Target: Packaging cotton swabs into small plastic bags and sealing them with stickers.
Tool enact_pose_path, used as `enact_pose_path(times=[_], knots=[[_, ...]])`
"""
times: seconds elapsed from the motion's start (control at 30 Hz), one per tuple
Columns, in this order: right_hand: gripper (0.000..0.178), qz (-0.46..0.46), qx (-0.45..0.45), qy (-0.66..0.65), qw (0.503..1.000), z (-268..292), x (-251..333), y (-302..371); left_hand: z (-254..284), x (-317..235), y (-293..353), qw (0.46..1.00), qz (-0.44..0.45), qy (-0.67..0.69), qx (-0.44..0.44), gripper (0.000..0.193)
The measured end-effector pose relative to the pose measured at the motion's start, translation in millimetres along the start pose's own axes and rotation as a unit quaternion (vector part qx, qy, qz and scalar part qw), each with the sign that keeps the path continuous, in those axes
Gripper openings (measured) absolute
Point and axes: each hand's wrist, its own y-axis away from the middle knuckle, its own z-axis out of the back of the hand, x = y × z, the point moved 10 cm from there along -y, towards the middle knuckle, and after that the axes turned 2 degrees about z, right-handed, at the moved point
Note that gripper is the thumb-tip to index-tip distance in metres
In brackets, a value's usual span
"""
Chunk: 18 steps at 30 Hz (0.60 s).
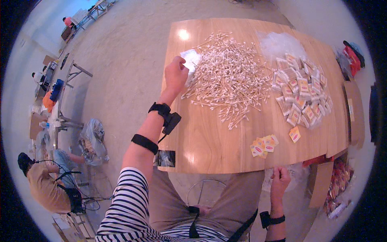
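From my view the table (pixel 209 145) has bare wood along its near edge at six o'clock, open for a pass. The cotton swab heap (pixel 227 76) blocks the centre toward twelve. At three o'clock the packed bags (pixel 302 94) crowd the right side. Small yellow labels (pixel 264 145) lie at five o'clock. Bare wood at nine, beneath my left hand (pixel 175 76).

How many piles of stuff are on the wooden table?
4. A big heap of cotton swabs in the middle, filled swab packets to its right, clear empty bags at the far side, and small yellow labels near the front edge.
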Motion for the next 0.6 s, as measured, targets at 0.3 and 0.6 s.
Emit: enact_pose_path(times=[0.3,0.6], knots=[[0.013,-0.006,0.02,0.006,1.0,-7,-21,2,-21,-7,-31,0.987,-0.094,-0.131,0.03,0.04],[0.016,-0.045,0.032,-0.039,0.998,-9,-22,7,-23,40,-42,0.996,-0.021,-0.086,-0.012,0.021]])
